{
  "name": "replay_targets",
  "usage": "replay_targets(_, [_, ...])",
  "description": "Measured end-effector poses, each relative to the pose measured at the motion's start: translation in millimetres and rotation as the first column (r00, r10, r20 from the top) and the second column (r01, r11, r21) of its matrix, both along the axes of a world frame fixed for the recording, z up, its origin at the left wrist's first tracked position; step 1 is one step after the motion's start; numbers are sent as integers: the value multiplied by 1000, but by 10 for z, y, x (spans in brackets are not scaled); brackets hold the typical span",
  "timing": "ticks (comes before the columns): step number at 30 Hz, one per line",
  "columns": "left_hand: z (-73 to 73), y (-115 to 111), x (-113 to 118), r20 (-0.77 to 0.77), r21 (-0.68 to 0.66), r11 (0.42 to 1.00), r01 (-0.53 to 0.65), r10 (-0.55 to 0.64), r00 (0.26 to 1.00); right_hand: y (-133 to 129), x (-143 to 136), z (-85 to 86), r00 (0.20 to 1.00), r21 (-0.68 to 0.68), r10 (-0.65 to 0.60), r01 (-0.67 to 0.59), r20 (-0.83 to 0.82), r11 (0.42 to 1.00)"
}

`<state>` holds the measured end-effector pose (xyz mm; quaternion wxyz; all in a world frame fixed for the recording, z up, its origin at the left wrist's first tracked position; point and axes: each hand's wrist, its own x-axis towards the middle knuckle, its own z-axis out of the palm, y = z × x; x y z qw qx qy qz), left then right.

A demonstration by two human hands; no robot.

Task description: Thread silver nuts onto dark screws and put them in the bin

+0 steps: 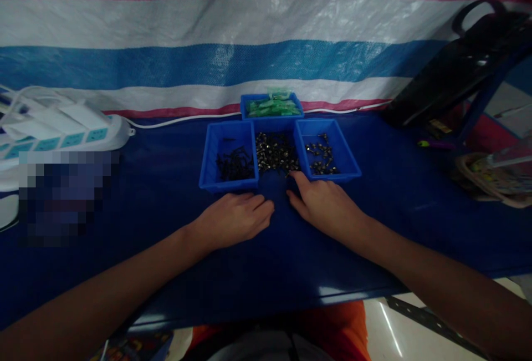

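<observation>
My left hand (236, 218) rests on the blue table just in front of the left blue bin (204, 156). Its fingers are curled closed, and anything inside them is hidden. Dark, thin screw-like pieces (235, 166) lie in that bin. My right hand (326, 203) is in front of the right blue bin (347, 153), index finger and thumb apart. The index fingertip reaches the near edge of a pile of small shiny metal pieces (276, 150) between the two bins. Similar metal pieces (322, 156) are scattered in the right bin.
Behind the pile stands a blue bin (272, 119) with green packets (274, 107). A white power strip (112, 133) sits at the left. A black bottle (446, 70) leans at the right, near a basket (490, 183). A striped sheet (233, 23) hangs behind.
</observation>
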<state>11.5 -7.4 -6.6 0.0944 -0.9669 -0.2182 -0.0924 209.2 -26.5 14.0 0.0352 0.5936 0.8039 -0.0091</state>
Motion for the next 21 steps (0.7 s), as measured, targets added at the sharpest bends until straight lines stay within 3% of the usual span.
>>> replay_targets(15, [-3, 8, -7, -46, -56, 998, -5, 3, 999, -56, 2, 53, 993, 40, -44, 40, 107, 998])
replay_targets(21, [-11, 13, -6, -41, -47, 999, 6, -8, 999, -135, 19, 55, 984, 48, 16, -25, 176, 999])
